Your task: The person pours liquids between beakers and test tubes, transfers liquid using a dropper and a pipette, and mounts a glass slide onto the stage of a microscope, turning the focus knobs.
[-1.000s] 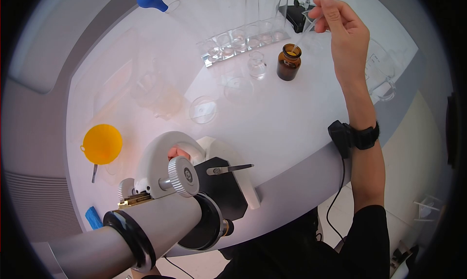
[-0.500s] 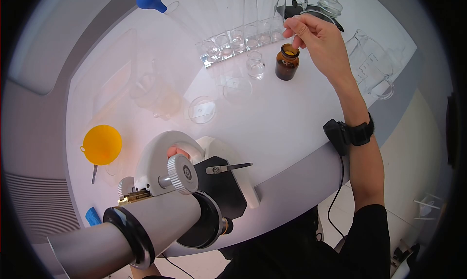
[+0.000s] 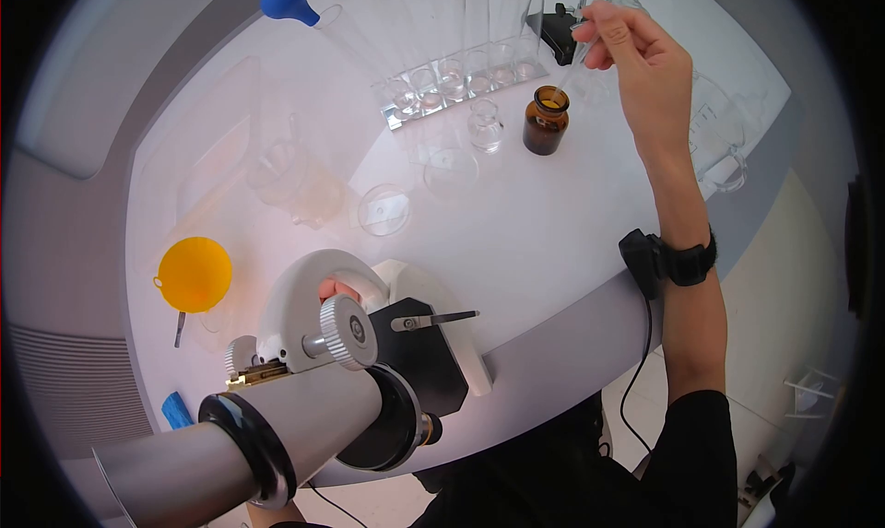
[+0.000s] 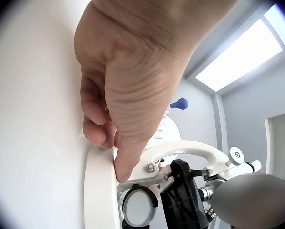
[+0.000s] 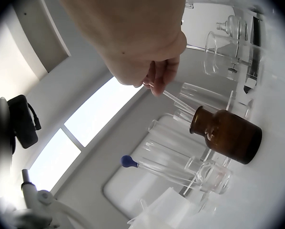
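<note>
My right hand [image 3: 650, 67] pinches a thin clear glass rod [image 5: 178, 101] between thumb and fingers. The rod slants down from the fingertips into the mouth of an open brown glass bottle [image 3: 547, 127], which stands upright on the table. Just left of that bottle is a small clear glass bottle [image 3: 486, 127]. Low at the microscope [image 4: 102, 191], my left hand [image 4: 133, 86] grips its white base, thumb on one side and bent fingers on the other. From the head view, the microscope's arm hides most of that hand.
Behind the bottles stands a rack [image 3: 415, 111] of clear test tubes. A stand's black base [image 3: 553, 35] and a glass beaker [image 3: 724, 127] lie near the right hand. A yellow funnel [image 3: 195, 275], a blue rubber bulb [image 3: 288, 0] and a clear dish [image 3: 383, 209] are further left.
My right hand dipped down and left toward the brown bottle, lowering the rod, then rose back up and right with the rod still pinched. My left hand stays at the microscope.
</note>
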Demonstrator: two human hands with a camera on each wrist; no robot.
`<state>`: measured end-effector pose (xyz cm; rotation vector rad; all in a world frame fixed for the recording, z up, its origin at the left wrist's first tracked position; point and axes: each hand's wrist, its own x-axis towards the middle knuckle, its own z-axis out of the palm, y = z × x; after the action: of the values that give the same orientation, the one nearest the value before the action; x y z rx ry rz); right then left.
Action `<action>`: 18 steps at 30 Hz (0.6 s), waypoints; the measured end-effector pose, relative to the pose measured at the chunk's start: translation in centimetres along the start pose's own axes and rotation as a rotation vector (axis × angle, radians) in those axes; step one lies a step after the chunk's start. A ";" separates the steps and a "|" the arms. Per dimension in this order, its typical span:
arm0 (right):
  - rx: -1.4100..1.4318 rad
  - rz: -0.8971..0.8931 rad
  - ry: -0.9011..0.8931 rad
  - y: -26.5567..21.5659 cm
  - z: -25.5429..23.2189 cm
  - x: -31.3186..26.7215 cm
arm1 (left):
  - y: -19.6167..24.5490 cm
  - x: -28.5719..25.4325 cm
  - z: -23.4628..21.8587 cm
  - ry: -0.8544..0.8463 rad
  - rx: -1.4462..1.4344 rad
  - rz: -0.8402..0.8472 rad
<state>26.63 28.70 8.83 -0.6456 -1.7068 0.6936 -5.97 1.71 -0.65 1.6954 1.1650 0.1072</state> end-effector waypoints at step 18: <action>0.179 0.006 0.035 -1.4 0.3 -0.2 | 0.1 0.5 -0.5 -0.012 -0.033 0.003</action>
<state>26.28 27.57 9.62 -0.5342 -1.5903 0.8247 -5.90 2.41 -0.60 1.6672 1.1455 0.1174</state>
